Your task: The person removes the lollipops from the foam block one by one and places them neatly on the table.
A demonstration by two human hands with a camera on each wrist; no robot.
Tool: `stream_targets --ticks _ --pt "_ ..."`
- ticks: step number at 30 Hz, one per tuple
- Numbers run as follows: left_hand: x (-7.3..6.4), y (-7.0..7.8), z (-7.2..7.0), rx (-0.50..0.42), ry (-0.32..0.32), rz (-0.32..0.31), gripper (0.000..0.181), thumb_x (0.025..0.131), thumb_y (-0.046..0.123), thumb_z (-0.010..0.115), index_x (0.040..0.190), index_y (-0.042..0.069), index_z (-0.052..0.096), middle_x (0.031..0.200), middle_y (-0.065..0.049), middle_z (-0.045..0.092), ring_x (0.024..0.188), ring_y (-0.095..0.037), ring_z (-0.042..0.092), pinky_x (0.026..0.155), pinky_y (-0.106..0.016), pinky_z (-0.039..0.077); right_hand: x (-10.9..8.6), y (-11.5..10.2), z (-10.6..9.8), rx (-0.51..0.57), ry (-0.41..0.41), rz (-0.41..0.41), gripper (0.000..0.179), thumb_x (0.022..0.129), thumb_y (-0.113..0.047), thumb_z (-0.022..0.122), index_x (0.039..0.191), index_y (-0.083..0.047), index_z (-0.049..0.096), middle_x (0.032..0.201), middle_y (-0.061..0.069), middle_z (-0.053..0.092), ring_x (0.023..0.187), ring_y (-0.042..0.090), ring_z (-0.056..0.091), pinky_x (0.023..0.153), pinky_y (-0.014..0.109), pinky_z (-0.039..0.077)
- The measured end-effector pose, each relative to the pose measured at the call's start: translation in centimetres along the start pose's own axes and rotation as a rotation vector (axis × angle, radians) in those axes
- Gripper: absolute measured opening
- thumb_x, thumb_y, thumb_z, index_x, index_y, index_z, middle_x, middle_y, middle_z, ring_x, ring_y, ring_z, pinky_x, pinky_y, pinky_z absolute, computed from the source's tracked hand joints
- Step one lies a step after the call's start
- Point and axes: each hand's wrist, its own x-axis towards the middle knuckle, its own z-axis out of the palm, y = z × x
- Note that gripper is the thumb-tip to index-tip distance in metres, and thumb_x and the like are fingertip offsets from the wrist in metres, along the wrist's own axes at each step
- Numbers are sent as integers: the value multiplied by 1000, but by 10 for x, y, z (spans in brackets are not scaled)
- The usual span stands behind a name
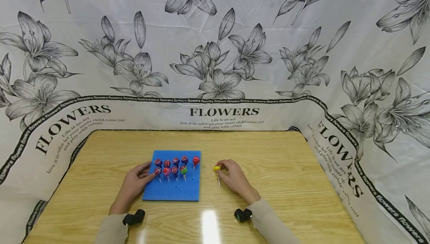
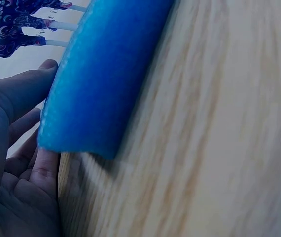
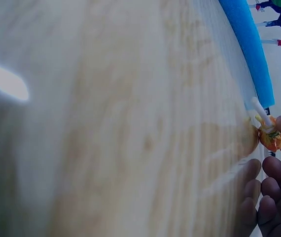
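A blue foam board [image 1: 170, 192] lies on the table, with lollipops standing upright in two rows by their sticks. At the right end of the back row is a red lollipop [image 1: 196, 159]; a green lollipop [image 1: 183, 169] ends the front row. My left hand [image 1: 132, 181] grips the board's left edge, its thumb [image 2: 29, 85] at the upper rim and other fingers along the side. To the right of the board, my right hand [image 1: 235, 178] pinches a yellow lollipop [image 3: 273, 139] by its wrapped head between thumb and fingers. Its white stick points down towards the table.
The wood-grain table [image 1: 268, 154] extends around the board on all sides. A white cloth [image 1: 221, 87] with printed flowers and lettering hangs behind and along both sides. Small holes show in the front part of the board. Each wrist wears a black camera [image 1: 134, 218].
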Motion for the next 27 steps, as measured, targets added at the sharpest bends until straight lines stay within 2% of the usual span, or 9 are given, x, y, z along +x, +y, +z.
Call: stream_targets --ticks 7,14,18,27 --pt "1 2 0 10 11 2 65 97 22 74 152 0 48 136 -27 63 123 -39 65 99 -44 56 1 0 -1 -23 -10 -8 26 97 -18 72 121 -7 72 100 1 66 94 16 61 85 39 55" --pt "0 2 1 26 56 -21 61 94 25 78 146 1 57 128 -21 68 113 -33 69 88 -38 60 1 -1 -1 -10 -8 -19 24 96 -16 72 118 -5 72 93 -1 64 90 15 58 82 37 53" --pt "-1 1 1 48 79 -14 58 93 26 79 141 1 61 125 -19 70 108 -31 72 83 -36 61 1 -2 -1 -6 2 -11 23 96 -15 73 116 -6 73 93 -1 65 90 16 60 82 37 53" --pt "-3 2 -1 75 82 -1 55 92 27 80 138 2 64 121 -19 70 94 -22 74 70 -25 58 2 -4 -3 -18 -10 -4 27 96 -16 72 120 -5 72 99 5 66 91 17 59 83 38 53"
